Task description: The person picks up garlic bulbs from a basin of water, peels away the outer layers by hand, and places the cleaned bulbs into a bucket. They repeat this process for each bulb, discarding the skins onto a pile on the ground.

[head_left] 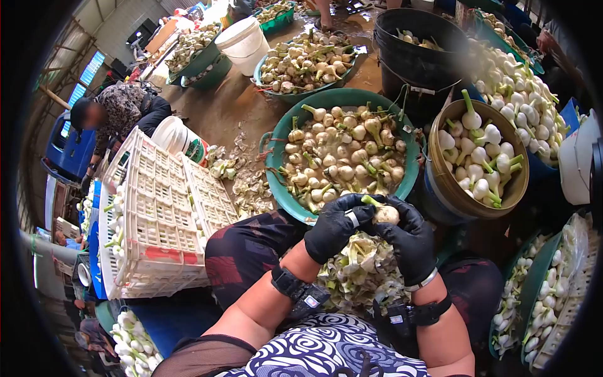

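A garlic bulb [386, 215] with a short green stem is held between my two black-gloved hands, just over the near rim of a green basin [274, 182]. My left hand [339, 227] closes on it at the stem side, a pale band around one finger. Wrapped around the bulb's other side is my right hand [409, 237]; its fingertips are partly hidden. Garlic bulbs [345, 151] sit in murky water in the basin. Below my hands, a heap of peeled garlic skins [361, 276] lies between my knees.
To the right stands a tan bucket [433, 157] of cleaner white garlic, with a black bucket [402, 75] behind it. White plastic crates [157, 220] stand at left. A co-worker [119, 113] bends over beyond them. More garlic fills a tub [259, 78] farther back.
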Demonstrator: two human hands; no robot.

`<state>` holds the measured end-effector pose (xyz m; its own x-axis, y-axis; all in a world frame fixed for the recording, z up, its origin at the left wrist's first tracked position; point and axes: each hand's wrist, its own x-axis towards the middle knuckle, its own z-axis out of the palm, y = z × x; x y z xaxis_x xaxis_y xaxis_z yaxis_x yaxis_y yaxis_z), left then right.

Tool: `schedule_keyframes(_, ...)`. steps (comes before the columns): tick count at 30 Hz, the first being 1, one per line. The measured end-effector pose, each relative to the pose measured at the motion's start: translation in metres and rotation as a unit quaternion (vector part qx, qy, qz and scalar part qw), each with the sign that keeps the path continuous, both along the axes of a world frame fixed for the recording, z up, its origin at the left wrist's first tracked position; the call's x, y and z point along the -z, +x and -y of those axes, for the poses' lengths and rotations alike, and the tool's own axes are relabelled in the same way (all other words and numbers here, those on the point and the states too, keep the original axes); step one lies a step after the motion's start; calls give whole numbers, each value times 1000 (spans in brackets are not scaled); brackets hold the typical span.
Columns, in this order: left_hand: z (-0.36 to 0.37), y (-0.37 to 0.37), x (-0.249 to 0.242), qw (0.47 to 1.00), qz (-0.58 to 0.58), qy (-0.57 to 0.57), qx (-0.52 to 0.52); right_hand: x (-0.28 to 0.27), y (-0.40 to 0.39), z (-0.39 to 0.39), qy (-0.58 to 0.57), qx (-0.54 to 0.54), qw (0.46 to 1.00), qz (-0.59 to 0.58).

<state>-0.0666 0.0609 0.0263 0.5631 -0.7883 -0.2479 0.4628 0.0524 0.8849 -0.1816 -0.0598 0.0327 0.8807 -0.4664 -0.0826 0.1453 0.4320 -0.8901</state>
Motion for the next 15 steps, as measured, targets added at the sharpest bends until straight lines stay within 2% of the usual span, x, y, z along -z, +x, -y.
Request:
schedule_keyframes(3, -2, 3, 1, 1000, 14, 8, -2, 9, 0, 2, 29, 0, 1000, 0)
schedule_keyframes(5, -7, 5, 0, 983, 184, -6, 22, 8, 0, 3, 36, 4, 999, -9)
schedule_keyframes(6, -5, 6, -11, 998, 50, 6, 23, 8, 1, 2, 43, 9, 999, -18)
schedule_keyframes(9, -1, 0, -21, 999, 3, 37, -3, 8, 1, -1, 25, 3, 1000, -11)
schedule_keyframes(13, -9, 8, 0, 999, -14, 46, 22, 9, 2, -7, -31, 9, 999, -10)
schedule_keyframes(15, -11, 10, 6, 981, 161, 108, 23, 4, 1, -4, 10, -24, 999, -39)
